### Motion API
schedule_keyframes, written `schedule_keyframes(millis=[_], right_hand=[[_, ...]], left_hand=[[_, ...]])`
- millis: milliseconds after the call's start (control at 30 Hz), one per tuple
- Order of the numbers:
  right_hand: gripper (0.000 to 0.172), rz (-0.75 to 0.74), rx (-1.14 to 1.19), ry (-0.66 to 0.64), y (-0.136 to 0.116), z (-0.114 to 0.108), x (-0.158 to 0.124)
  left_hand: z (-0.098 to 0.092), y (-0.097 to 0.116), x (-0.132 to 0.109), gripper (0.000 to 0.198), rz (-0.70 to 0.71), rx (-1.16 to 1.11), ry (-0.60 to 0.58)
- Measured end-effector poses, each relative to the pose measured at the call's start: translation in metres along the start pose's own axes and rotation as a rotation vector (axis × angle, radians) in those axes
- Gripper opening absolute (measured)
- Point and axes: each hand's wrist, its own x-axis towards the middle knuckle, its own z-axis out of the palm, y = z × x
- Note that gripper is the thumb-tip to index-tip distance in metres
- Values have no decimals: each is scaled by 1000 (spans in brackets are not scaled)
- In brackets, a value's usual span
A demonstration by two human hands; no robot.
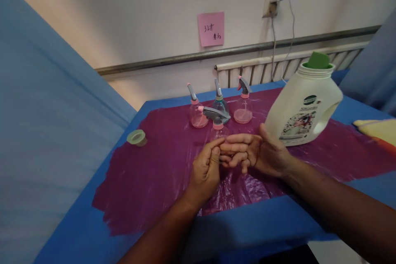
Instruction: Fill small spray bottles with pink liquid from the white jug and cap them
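Observation:
My left hand (206,168) is closed, its thumb and fingers pinching the fingertips of my right hand (252,153). The right hand is turned palm up with its fingers loosely stretched out and nothing lying in it. Just beyond both hands stands a spray bottle (218,126) with a grey and pink trigger head, its lower body partly hidden by my fingers. Behind it are a pink spray bottle (198,117), a teal one (223,106) and another pink-tinted one (243,114). Close to the right hand rises a large cream detergent jug (297,111), uncapped, with a green piece (318,60) in its mouth.
A pale green cap (137,137) lies at the left on the purple plastic sheet (148,181), which covers part of the blue table (247,222). A yellow cloth (379,128) is at the right edge. Behind run a metal rail (173,57) and a wall socket (271,6) with cords.

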Motion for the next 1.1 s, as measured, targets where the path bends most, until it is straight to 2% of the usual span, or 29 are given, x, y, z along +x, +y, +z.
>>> schedule_keyframes(millis=[200,467,567,633,700,767,867,1000,1100], right_hand=[[74,-45,44,97,3,-2,0],[60,-134,82,322,-1,-2,3],[57,-151,101,403,0,-5,4],[55,-149,104,427,1,-6,4],[53,-142,98,435,3,-6,5],[53,-139,91,443,5,-4,6],[53,-152,60,466,9,-5,8],[54,-170,22,494,15,-11,12],[55,-159,-2,490,17,-16,13]], left_hand=[[-2,-4,0,32,-8,-7,151],[-21,-11,6,37,18,132,294],[-25,-19,7,27,-8,178,326],[-25,-25,7,34,-70,212,301],[-23,-29,8,55,-162,237,236],[-19,-28,10,74,-261,251,171],[-14,-22,15,91,-384,265,112],[-11,-22,18,101,-398,264,65],[-10,-28,17,95,-358,278,83]])
